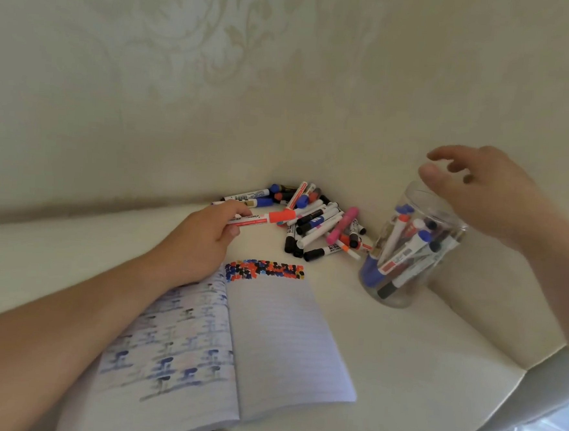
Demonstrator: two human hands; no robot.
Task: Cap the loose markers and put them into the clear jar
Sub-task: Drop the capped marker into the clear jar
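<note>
A pile of loose markers (313,222) with black, blue, red and pink caps lies in the table's far corner against the wall. My left hand (204,235) grips a white marker with an orange-red cap (266,218), held level just left of the pile. The clear jar (408,249) stands upright to the right with several markers inside. My right hand (477,185) hovers above the jar's mouth, fingers spread and holding nothing.
An open lined notebook (267,342) lies in front of me, with coloured marker dots along the top of its right page. The white table (416,376) ends in a curved edge at the right. Walls close the corner behind the pile.
</note>
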